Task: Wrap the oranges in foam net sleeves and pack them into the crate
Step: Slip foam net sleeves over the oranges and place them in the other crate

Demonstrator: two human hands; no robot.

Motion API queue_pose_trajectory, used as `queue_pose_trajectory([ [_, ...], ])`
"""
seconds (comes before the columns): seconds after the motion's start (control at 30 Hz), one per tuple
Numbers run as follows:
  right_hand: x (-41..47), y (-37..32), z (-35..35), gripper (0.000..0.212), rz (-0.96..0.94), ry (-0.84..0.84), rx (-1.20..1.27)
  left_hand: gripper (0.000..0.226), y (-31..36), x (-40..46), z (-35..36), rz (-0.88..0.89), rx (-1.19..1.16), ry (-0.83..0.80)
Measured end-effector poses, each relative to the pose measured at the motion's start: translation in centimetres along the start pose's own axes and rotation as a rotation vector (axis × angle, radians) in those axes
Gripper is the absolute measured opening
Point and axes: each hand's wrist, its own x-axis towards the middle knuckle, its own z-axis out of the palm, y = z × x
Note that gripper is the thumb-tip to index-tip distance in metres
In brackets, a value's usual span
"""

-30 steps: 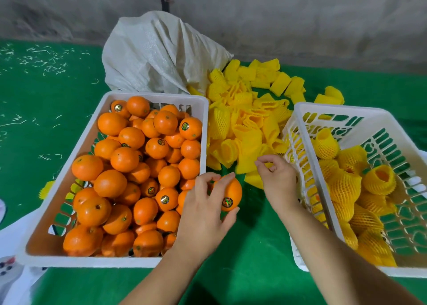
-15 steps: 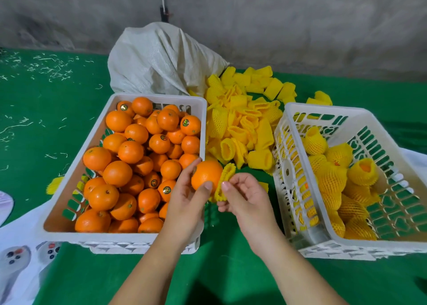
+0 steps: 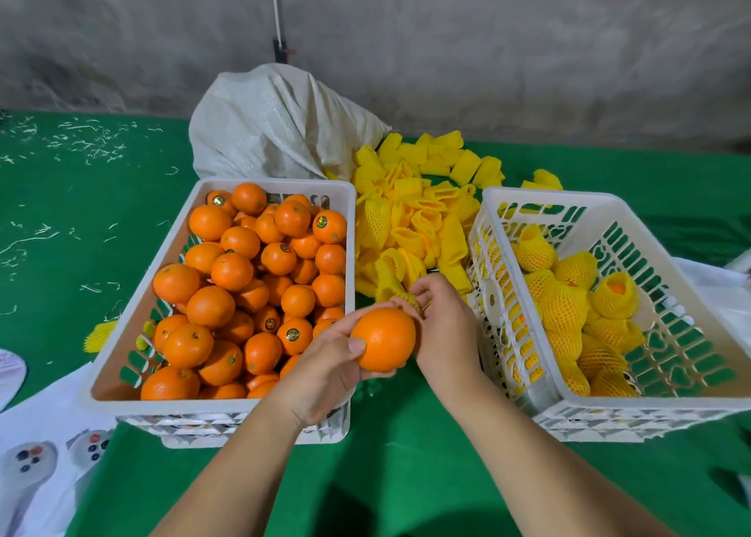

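Orange fruit held beside sleeve, unwrapped.
Your left hand [image 3: 325,367] gripped the orange [image 3: 384,339]; just right of it, your right hand [image 3: 441,325] pinched a foam net sleeve [image 3: 412,301], its mouth direction unclear.

Bare orange [image 3: 384,339] at centre; yellow sleeves [image 3: 410,227] heaped above; wrapped oranges [image 3: 569,304] in right crate [image 3: 634,408].

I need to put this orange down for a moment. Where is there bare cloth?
Bare green cloth lies near you, between the left crate and right crate. More lies left of the left crate. Farther on, between the crates, the foam sleeves crowd it.
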Motion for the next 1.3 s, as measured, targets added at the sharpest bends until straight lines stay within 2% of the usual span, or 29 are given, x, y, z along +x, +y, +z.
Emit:
queue_pose_trajectory([
  [0.1, 0.0, 0.1, 0.4, 0.034, -0.027, -0.123, 0.028, 0.105, 0.1, 0.0, 0.3, -0.026, 0.02, 0.068],
  [0.17, 0.0, 0.1, 0.1, 0.032, -0.017, -0.13, 0.088, 0.109, 0.0, 0.0, 0.6, -0.003, 0.035, 0.149],
  [0.2, 0.1, 0.1, -0.2, 0.03, 0.004, -0.119, 0.11, 0.1, -0.1, 0.0, 0.7, 0.021, 0.06, 0.181],
  [0.27, 0.3, 0.0, -0.9, 0.025, 0.052, -0.097, 0.173, 0.067, -0.4, 0.2, 1.1, 0.078, 0.126, 0.246],
  [0.33, 0.1, -0.1, -1.2, 0.018, 0.077, -0.084, 0.29, 0.049, -0.5, 0.2, 1.5, 0.124, 0.214, 0.346],
  [0.43, -0.8, -1.0, -1.1, 0.016, 0.051, -0.099, 0.368, 0.047, -0.3, 0.2, 2.1, 0.188, 0.271, 0.443],
  [0.57, -1.8, -1.2, -1.0, 0.02, -0.025, -0.093, 0.25, 0.05, -0.3, 0.1, 2.4, 0.299, 0.306, 0.516],
  [0.7, -2.5, -1.2, -1.4, 0.018, -0.206, -0.06, 0.014, 0.064, -0.3, 0.1, 2.1, 0.314, 0.285, 0.45],
  [0.8, -3.5, -0.7, -1.5, 0.018, -0.487, 0.003, -0.116, 0.052, -0.6, 0.1, 1.9, 0.338, 0.257, 0.48],
  [0.87, -4.4, 0.0, -1.3, 0.019, -0.589, 0.03, -0.136, 0.047, -0.8, 0.0, 1.8, 0.364, 0.292, 0.515],
  [0.97, -4.3, 0.3, -0.5, 0.018, -0.542, -0.01, -0.179, 0.037, -1.0, 0.1, 1.5, 0.348, 0.243, 0.448],
  [1.0, -4.1, 0.2, -0.1, 0.024, -0.501, -0.034, -0.2, 0.036, -1.0, 0.2, 1.3, 0.323, 0.214, 0.413],
  [1.07, -3.5, 0.2, 0.5, 0.04, -0.421, -0.063, -0.173, 0.046, -1.1, 0.2, 0.7, 0.289, 0.216, 0.34],
  [1.13, -2.9, 0.3, 0.7, 0.045, -0.367, -0.04, -0.094, 0.064, -1.3, 0.2, 0.3, 0.284, 0.302, 0.263],
  [1.2, -2.3, 0.5, 0.3, 0.041, -0.365, 0.01, -0.055, 0.077, -1.5, 0.3, 0.4, 0.284, 0.399, 0.203],
  [1.3, -1.3, 0.5, -0.5, 0.025, -0.35, -0.019, 0.01, 0.071, -2.1, 0.8, 0.5, 0.33, 0.405, 0.229],
])
